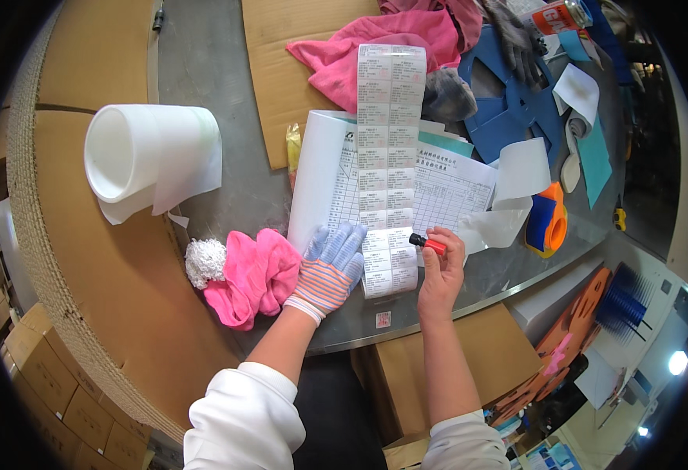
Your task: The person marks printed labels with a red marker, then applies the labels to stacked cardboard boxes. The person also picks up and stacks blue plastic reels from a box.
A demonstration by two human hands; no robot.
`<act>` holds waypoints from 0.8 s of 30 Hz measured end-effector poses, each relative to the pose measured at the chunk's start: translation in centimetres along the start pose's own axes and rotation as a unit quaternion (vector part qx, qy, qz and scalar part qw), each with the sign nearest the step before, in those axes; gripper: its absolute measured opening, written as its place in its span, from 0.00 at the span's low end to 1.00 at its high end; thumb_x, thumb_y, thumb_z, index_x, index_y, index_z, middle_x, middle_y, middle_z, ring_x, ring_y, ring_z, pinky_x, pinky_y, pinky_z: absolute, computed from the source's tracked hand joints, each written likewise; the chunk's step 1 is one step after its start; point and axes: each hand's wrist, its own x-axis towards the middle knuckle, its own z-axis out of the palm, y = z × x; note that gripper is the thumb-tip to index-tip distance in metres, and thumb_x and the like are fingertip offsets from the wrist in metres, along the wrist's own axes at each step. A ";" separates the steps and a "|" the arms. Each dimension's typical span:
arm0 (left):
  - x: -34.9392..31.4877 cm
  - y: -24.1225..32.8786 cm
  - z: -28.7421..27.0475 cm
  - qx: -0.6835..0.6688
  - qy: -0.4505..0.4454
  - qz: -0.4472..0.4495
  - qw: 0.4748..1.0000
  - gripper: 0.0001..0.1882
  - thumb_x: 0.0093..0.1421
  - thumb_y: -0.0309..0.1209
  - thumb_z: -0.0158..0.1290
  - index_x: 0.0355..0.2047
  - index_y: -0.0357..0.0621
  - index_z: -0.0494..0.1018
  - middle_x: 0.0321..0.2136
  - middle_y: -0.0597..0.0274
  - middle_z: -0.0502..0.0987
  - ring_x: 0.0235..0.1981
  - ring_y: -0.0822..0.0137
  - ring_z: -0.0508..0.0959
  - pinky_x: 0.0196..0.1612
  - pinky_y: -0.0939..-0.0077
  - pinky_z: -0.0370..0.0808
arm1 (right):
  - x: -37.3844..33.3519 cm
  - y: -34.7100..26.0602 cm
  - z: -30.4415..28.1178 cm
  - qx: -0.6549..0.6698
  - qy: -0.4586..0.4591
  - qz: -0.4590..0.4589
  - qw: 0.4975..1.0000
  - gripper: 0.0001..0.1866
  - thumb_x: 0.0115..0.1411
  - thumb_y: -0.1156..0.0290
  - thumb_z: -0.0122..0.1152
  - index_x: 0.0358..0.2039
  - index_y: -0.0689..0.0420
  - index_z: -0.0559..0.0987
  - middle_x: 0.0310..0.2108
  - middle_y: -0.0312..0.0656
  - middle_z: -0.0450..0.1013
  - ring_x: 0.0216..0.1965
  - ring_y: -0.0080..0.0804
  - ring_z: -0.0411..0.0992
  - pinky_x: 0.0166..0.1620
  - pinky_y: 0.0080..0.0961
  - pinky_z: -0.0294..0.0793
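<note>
A long strip of white printed labels (391,153), two columns wide, runs up the grey table over printed forms and a pink cloth. My left hand (331,265) wears a striped blue and orange glove. It lies flat with fingers outstretched, at the left edge of the strip and over the lower end of the white paper (313,176). My bare right hand (443,270) is closed round a small red stamp with a black end (429,244). The black end points left, over the lower labels. Faint reddish marks show on some labels.
A crumpled pink cloth (254,278) and white netting (205,263) lie left of my glove. A white foam roll (152,153) stands farther left. To the right are a printed form (458,188), an orange tape dispenser (554,223) and a blue plastic reel (508,110).
</note>
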 end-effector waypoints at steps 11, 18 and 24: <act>0.1 -0.5 0.2 -0.014 0.024 0.036 0.999 0.13 0.57 0.34 0.53 0.43 0.50 0.68 0.62 0.54 0.68 0.63 0.52 0.67 0.69 0.47 0.51 | -1.1 0.8 1.4 0.067 0.091 0.034 0.993 0.09 0.65 0.76 0.57 0.46 0.59 0.75 0.56 0.45 0.65 0.55 0.30 0.66 0.58 0.28 0.66; -0.1 -0.4 -0.7 -0.008 0.031 0.011 0.999 0.10 0.59 0.34 0.54 0.38 0.46 0.68 0.58 0.51 0.71 0.64 0.48 0.63 0.68 0.49 0.54 | -4.7 -4.1 -0.6 0.174 0.198 0.125 0.956 0.08 0.67 0.72 0.56 0.45 0.58 0.75 0.44 0.37 0.70 0.43 0.23 0.69 0.47 0.23 0.71; -0.1 4.9 -9.1 -0.281 0.020 -0.125 0.951 0.13 0.60 0.36 0.58 0.36 0.42 0.69 0.32 0.49 0.75 0.36 0.47 0.75 0.41 0.56 0.71 | -9.4 -9.2 -2.3 0.331 0.154 0.154 0.918 0.06 0.69 0.70 0.54 0.44 0.54 0.75 0.29 0.33 0.70 0.29 0.23 0.69 0.36 0.22 0.72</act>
